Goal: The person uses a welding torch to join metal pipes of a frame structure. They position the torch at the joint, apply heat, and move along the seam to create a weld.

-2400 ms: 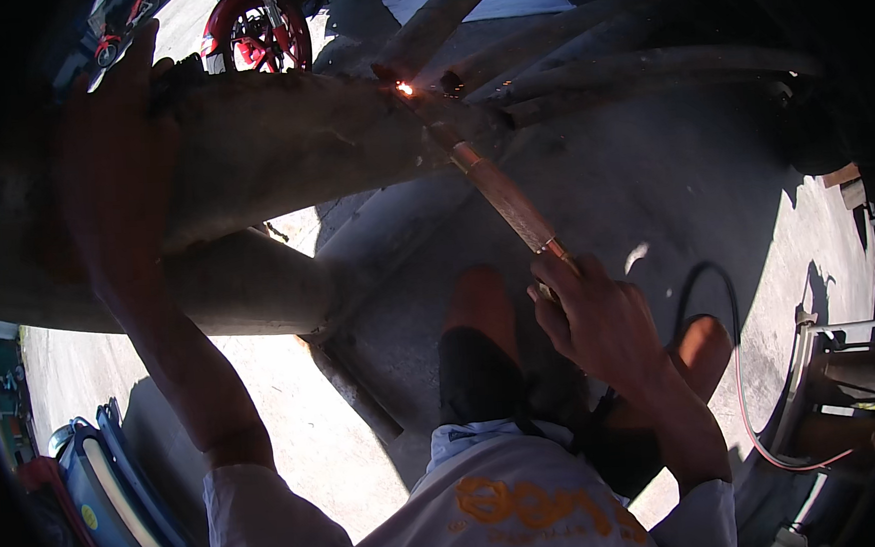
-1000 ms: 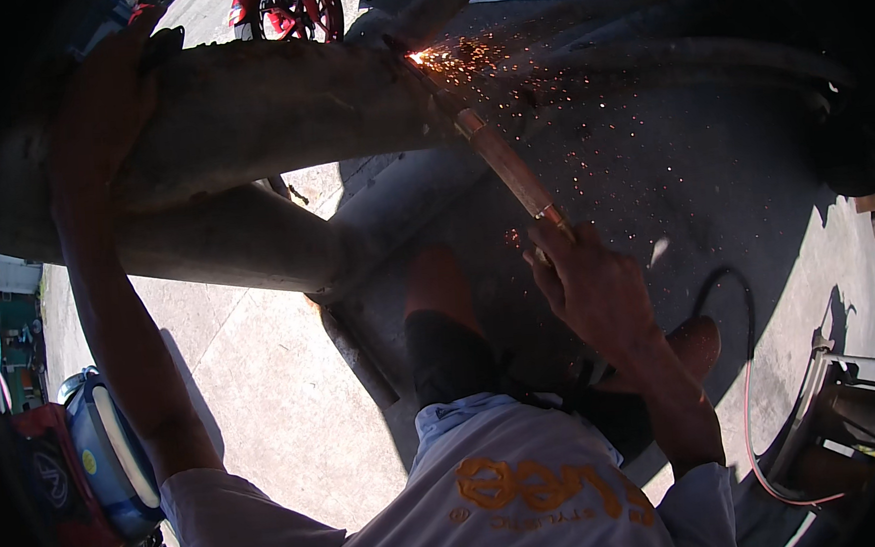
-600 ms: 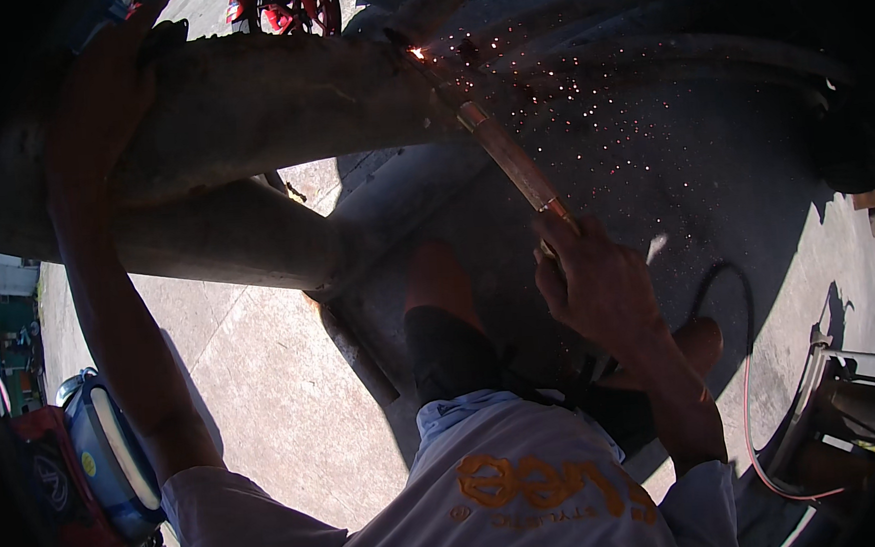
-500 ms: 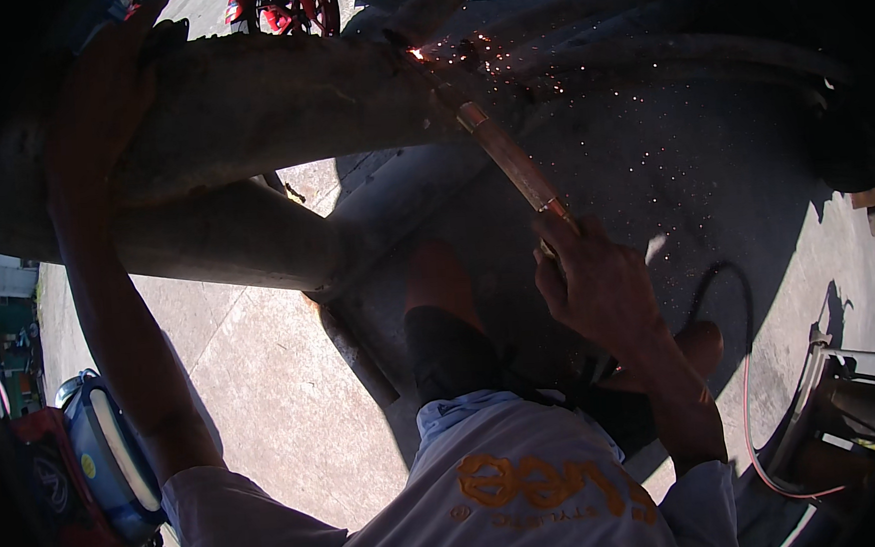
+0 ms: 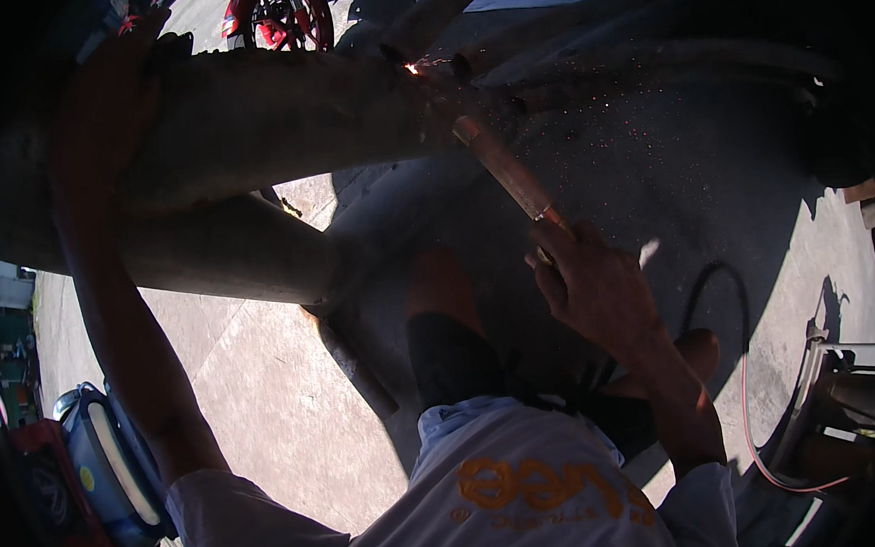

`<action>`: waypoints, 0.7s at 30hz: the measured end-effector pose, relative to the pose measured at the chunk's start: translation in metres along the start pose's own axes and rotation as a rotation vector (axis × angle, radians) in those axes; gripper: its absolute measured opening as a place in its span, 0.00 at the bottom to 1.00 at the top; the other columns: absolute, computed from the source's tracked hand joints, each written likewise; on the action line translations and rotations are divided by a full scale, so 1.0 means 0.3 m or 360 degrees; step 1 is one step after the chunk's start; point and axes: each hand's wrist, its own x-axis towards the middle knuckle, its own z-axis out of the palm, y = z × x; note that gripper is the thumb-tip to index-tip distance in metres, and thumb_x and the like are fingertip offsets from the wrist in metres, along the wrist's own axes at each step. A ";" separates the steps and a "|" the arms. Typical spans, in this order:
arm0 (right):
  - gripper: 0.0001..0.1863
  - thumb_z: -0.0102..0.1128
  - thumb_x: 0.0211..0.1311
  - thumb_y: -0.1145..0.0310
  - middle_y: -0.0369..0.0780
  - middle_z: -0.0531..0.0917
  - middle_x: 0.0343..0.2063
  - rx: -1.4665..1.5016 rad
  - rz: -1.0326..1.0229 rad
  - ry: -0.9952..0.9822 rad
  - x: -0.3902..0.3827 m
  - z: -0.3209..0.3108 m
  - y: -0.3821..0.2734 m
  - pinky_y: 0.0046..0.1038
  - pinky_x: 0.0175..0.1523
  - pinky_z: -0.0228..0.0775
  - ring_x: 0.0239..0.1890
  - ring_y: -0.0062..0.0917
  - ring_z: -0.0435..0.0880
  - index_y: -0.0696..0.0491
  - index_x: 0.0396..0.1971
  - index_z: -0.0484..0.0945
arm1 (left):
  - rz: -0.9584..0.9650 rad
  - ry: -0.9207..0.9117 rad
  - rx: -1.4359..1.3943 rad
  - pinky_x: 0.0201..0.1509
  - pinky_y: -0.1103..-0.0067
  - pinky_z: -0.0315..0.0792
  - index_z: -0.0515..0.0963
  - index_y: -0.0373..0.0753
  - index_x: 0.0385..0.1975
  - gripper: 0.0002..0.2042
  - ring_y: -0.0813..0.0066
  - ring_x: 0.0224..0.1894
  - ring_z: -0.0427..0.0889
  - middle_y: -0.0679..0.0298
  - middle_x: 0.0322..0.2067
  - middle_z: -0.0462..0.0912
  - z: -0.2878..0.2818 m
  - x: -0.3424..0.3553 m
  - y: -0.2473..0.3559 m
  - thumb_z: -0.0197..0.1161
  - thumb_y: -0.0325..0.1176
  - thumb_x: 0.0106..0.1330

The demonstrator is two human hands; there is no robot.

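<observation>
A long brown, copper-banded torch (image 5: 503, 167) slants up and left from my right hand (image 5: 599, 289), whose fingers are wrapped round its lower end. Its far tip meets the upper end of a thick grey pipe (image 5: 278, 118), where a small bright orange glow (image 5: 412, 69) throws off sparks. My left hand (image 5: 107, 108) lies on the left part of that pipe in deep shade, fingers stretched toward its far edge. Below it, a second thick pipe (image 5: 225, 244) joins another slanting one. The exact contact under the glow is too dark to make out.
More pipes (image 5: 625, 56) cross at the upper right. A black cable (image 5: 723, 268) and a pinkish hose (image 5: 749, 405) run along the right. A red motorbike wheel (image 5: 287, 22) stands at the top. At the lower left is a blue object (image 5: 98, 460) with a pale band.
Far fewer sparks fly now, and the glow at the tip is smaller. The pipes and wheel sit slightly lower in view. Both hands keep nearly the same places.
</observation>
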 end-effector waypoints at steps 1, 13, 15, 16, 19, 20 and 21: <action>0.18 0.67 0.77 0.58 0.46 0.86 0.38 -0.0005 -0.0006 0.0010 0.001 0.000 0.002 0.35 0.32 0.90 0.29 0.35 0.93 0.46 0.61 0.79 | -0.0004 -0.0014 0.0027 0.69 0.59 0.80 0.76 0.52 0.75 0.31 0.54 0.63 0.87 0.54 0.60 0.87 -0.001 -0.001 -0.001 0.66 0.27 0.70; 0.18 0.68 0.78 0.54 0.44 0.87 0.38 -0.0076 0.0035 -0.0025 -0.002 0.005 0.004 0.33 0.32 0.90 0.29 0.32 0.94 0.44 0.60 0.80 | 0.0045 -0.0029 -0.0031 0.71 0.59 0.78 0.76 0.49 0.75 0.31 0.52 0.63 0.85 0.52 0.60 0.86 0.012 -0.010 -0.017 0.66 0.27 0.69; 0.18 0.68 0.79 0.54 0.44 0.87 0.38 -0.0081 0.0033 -0.0012 -0.008 0.004 0.003 0.33 0.32 0.90 0.29 0.32 0.94 0.44 0.60 0.80 | 0.0035 -0.0077 -0.0001 0.71 0.58 0.78 0.76 0.49 0.75 0.31 0.51 0.63 0.85 0.52 0.60 0.86 0.015 -0.007 -0.019 0.66 0.28 0.69; 0.17 0.67 0.79 0.54 0.44 0.87 0.38 -0.0085 0.0032 -0.0004 -0.008 0.005 0.003 0.33 0.32 0.90 0.29 0.32 0.94 0.44 0.59 0.80 | 0.0014 -0.0108 0.0021 0.71 0.58 0.77 0.76 0.48 0.74 0.31 0.51 0.63 0.85 0.52 0.60 0.85 0.016 -0.006 -0.019 0.66 0.28 0.69; 0.18 0.67 0.79 0.53 0.44 0.87 0.39 -0.0018 0.0057 -0.0004 -0.007 0.010 0.001 0.33 0.32 0.89 0.29 0.33 0.94 0.44 0.60 0.80 | -0.0026 -0.0128 0.0007 0.71 0.57 0.76 0.77 0.48 0.74 0.30 0.51 0.63 0.84 0.52 0.61 0.85 0.014 -0.007 -0.013 0.67 0.28 0.69; 0.18 0.67 0.79 0.53 0.44 0.87 0.39 -0.0010 0.0067 -0.0024 -0.004 0.010 0.000 0.33 0.32 0.90 0.29 0.33 0.94 0.44 0.60 0.80 | -0.0025 -0.0124 0.0003 0.72 0.57 0.76 0.77 0.48 0.74 0.30 0.51 0.64 0.84 0.52 0.61 0.85 0.012 -0.008 -0.012 0.67 0.28 0.69; 0.18 0.67 0.79 0.53 0.44 0.87 0.39 -0.0002 0.0078 -0.0044 -0.002 0.010 -0.001 0.34 0.32 0.90 0.29 0.33 0.94 0.44 0.61 0.80 | -0.0023 -0.0120 0.0000 0.72 0.57 0.76 0.77 0.48 0.74 0.30 0.52 0.64 0.84 0.52 0.61 0.85 0.009 -0.009 -0.010 0.67 0.28 0.69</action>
